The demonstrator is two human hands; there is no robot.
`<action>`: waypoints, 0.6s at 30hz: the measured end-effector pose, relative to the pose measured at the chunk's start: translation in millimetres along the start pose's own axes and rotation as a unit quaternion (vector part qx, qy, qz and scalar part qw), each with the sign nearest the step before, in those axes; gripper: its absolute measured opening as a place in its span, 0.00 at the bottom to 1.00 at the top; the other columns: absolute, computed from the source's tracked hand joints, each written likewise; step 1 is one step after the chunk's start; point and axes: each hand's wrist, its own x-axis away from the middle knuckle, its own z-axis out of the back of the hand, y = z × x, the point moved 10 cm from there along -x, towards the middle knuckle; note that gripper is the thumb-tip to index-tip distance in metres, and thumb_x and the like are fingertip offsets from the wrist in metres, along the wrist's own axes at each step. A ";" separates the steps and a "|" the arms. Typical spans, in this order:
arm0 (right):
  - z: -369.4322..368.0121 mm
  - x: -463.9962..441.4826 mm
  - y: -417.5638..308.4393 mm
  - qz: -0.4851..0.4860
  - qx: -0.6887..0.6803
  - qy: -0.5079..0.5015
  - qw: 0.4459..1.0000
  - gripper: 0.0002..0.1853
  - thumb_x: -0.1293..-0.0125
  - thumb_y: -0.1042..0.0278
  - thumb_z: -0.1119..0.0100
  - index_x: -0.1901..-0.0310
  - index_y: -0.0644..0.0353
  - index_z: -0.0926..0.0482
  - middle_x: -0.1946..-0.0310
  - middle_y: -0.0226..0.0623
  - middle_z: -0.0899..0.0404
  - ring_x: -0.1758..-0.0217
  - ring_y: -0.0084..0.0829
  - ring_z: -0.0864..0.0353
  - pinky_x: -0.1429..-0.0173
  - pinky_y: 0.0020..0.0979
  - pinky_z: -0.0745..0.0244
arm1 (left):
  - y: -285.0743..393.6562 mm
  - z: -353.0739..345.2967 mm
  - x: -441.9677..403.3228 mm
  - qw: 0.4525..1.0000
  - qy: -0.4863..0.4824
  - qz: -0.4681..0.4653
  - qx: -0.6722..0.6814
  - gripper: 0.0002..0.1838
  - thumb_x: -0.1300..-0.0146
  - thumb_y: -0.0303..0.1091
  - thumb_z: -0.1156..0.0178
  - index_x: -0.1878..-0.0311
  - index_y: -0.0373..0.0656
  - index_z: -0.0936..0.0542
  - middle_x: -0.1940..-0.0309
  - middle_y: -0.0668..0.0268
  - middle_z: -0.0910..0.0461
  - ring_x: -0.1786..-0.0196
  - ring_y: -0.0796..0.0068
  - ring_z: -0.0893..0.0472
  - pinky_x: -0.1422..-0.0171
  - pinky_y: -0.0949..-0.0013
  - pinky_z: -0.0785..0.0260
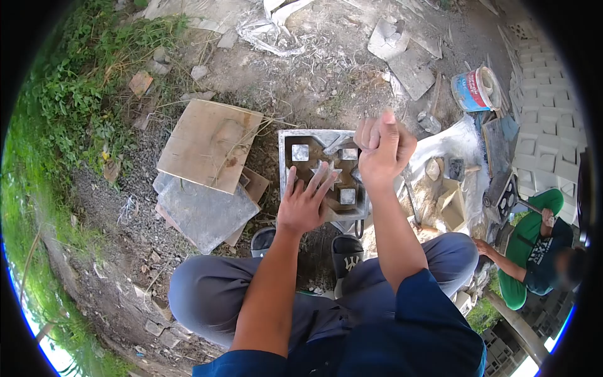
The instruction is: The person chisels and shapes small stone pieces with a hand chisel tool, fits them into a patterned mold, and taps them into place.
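Note:
A square metal mould [283, 157] with a star and small square blocks inside lies on the ground before my feet. My left hand [306, 204] rests over its lower left part, fingers spread, near the star shape [333, 169]. Above the mould's right edge my right hand [384, 147] is raised with its fingers curled in; whether it holds something small is hidden.
Wooden boards [207, 144] and a grey slab [204, 210] are stacked at left. A paint bucket [474, 91] stands at upper right. Sandy material [427, 191] lies right of the mould. Another person in green trousers [524, 251] sits at far right, near stacked blocks [545, 119].

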 end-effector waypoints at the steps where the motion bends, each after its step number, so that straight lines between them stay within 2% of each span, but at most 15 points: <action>1: -2.4 0.0 -6.3 -0.007 -0.001 0.000 1.000 0.29 0.17 0.60 0.48 0.81 0.59 0.38 0.86 0.26 0.40 0.82 0.18 0.43 0.77 0.28 0.52 | -1.0 -2.8 2.9 1.000 -0.005 0.005 0.001 0.41 0.37 0.36 0.42 0.19 0.61 0.37 0.19 0.68 0.36 0.56 0.55 0.18 0.13 0.41 0.56; 5: -1.9 -2.0 -16.9 0.011 -0.010 -0.001 1.000 0.30 0.16 0.59 0.50 0.82 0.59 0.38 0.86 0.25 0.40 0.82 0.18 0.42 0.77 0.29 0.52 | -0.7 -2.4 0.6 1.000 0.006 -0.001 0.000 0.41 0.37 0.37 0.42 0.18 0.62 0.37 0.19 0.69 0.37 0.57 0.55 0.17 0.13 0.41 0.56; 7: 2.4 3.5 20.5 -0.027 0.039 -0.047 0.998 0.30 0.16 0.57 0.50 0.82 0.59 0.38 0.86 0.24 0.40 0.82 0.17 0.42 0.77 0.28 0.51 | -0.9 -2.5 -0.2 1.000 0.000 0.000 -0.005 0.40 0.37 0.37 0.42 0.19 0.62 0.37 0.19 0.69 0.37 0.57 0.56 0.18 0.13 0.41 0.56; 8: 5.1 4.7 35.3 -0.014 0.077 -0.053 0.996 0.30 0.16 0.58 0.50 0.81 0.59 0.37 0.85 0.23 0.39 0.82 0.16 0.43 0.77 0.28 0.52 | 0.7 -2.2 0.2 1.000 0.002 -0.003 -0.004 0.40 0.37 0.37 0.42 0.19 0.62 0.37 0.19 0.69 0.37 0.57 0.56 0.18 0.13 0.41 0.56; 11: -5.5 -1.6 17.5 -0.040 0.089 -0.067 0.993 0.30 0.16 0.58 0.49 0.81 0.60 0.36 0.85 0.23 0.37 0.81 0.16 0.44 0.77 0.28 0.52 | -1.5 -5.4 -0.1 1.000 -0.009 0.003 -0.005 0.40 0.37 0.37 0.42 0.19 0.62 0.36 0.19 0.69 0.36 0.58 0.57 0.18 0.13 0.41 0.55; 13: -12.0 1.6 13.9 -0.028 0.064 -0.097 0.993 0.30 0.16 0.57 0.50 0.81 0.60 0.36 0.85 0.24 0.38 0.81 0.16 0.44 0.77 0.28 0.51 | -1.0 0.3 1.1 1.000 0.025 -0.005 0.006 0.39 0.37 0.36 0.42 0.19 0.61 0.35 0.20 0.69 0.36 0.59 0.58 0.18 0.13 0.41 0.54; 15: -9.7 5.0 24.0 -0.027 0.097 -0.088 0.991 0.30 0.16 0.61 0.53 0.82 0.57 0.42 0.87 0.25 0.43 0.84 0.18 0.48 0.77 0.30 0.55 | -2.8 -0.4 3.7 1.000 0.021 0.001 0.007 0.40 0.38 0.36 0.42 0.19 0.61 0.36 0.19 0.69 0.37 0.58 0.57 0.18 0.13 0.41 0.55; 17: -8.9 1.1 28.5 -0.026 0.136 -0.098 0.986 0.29 0.16 0.62 0.53 0.81 0.57 0.43 0.87 0.24 0.43 0.84 0.19 0.48 0.77 0.30 0.55 | 0.9 -0.1 -0.6 1.000 0.024 -0.005 0.010 0.41 0.39 0.36 0.42 0.19 0.62 0.36 0.19 0.69 0.38 0.58 0.56 0.18 0.12 0.42 0.56; 18: -13.6 -1.1 24.5 -0.037 0.137 -0.120 0.983 0.30 0.16 0.59 0.52 0.82 0.59 0.39 0.86 0.24 0.40 0.83 0.17 0.45 0.77 0.29 0.53 | -0.2 -2.2 -1.6 1.000 0.011 -0.002 0.006 0.41 0.39 0.36 0.42 0.19 0.62 0.37 0.19 0.69 0.38 0.57 0.56 0.17 0.12 0.42 0.56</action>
